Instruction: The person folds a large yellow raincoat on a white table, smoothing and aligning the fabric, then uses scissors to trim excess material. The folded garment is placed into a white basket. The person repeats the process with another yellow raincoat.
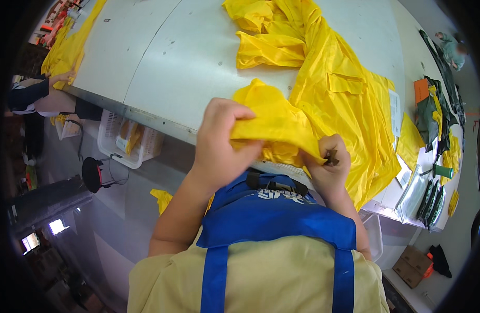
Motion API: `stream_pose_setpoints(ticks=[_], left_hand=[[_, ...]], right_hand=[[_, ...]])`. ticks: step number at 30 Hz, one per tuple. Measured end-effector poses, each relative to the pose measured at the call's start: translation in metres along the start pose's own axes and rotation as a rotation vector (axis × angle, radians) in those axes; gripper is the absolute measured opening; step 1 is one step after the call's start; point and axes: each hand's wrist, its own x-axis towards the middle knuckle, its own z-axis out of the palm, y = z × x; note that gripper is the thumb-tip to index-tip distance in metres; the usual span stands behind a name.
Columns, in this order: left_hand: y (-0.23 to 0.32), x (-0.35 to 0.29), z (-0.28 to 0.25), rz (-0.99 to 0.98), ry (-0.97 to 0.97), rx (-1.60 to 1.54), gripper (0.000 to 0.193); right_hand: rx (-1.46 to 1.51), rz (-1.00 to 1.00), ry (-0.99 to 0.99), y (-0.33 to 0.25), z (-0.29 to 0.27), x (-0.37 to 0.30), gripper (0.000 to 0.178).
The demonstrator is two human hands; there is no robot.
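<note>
A shiny yellow garment (349, 130) with a pocket flap is spread over the table's near edge, its folds running to the far side. My left hand (219, 138) grips one end of a yellow fabric piece, thumb and fingers closed on its edge. The other end of that piece is held by my right hand (331, 166), at the table's front edge. A small dark brown object (330, 157) shows between the right fingers; its kind is hard to make out. Whether the held piece joins the garment is hidden by folds.
The pale table (167, 68) has a seam across it. Below its left edge stands a white plastic basket (133, 156) with packed yellow items. A co-worker's hand (68, 78) touches yellow cloth at far left. At right lie a green cylinder (443, 171) and dark packages (432, 203).
</note>
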Motion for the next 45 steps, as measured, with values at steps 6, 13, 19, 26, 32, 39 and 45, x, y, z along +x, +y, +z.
stream_pose_setpoints(ticks=[6,13,19,26,32,39,45], left_hand=[[0.007,-0.001,0.009,0.232,-0.095,-0.007,0.039],[0.003,0.002,0.009,0.417,0.128,-0.046,0.033],[0.009,0.002,0.007,0.498,0.079,-0.03,0.034],[0.011,0.003,0.007,0.494,0.127,-0.018,0.026],[0.014,0.003,0.01,0.509,0.126,-0.026,0.03],[0.012,0.0,0.01,0.474,0.098,-0.052,0.031],[0.012,0.0,0.008,0.437,0.107,-0.105,0.033]], right_hand=[[0.029,-0.126,0.151,-0.001,0.004,0.003,0.035],[0.332,0.179,-0.36,-0.023,-0.031,0.012,0.057],[-0.033,0.069,-0.445,-0.064,-0.044,0.03,0.033],[-0.098,0.097,-0.392,-0.076,-0.039,0.023,0.031],[-0.068,0.151,-0.302,-0.075,-0.032,0.017,0.026],[-0.102,0.1,-0.289,-0.075,-0.028,0.015,0.022],[0.462,0.238,-0.151,-0.053,-0.031,0.006,0.021]])
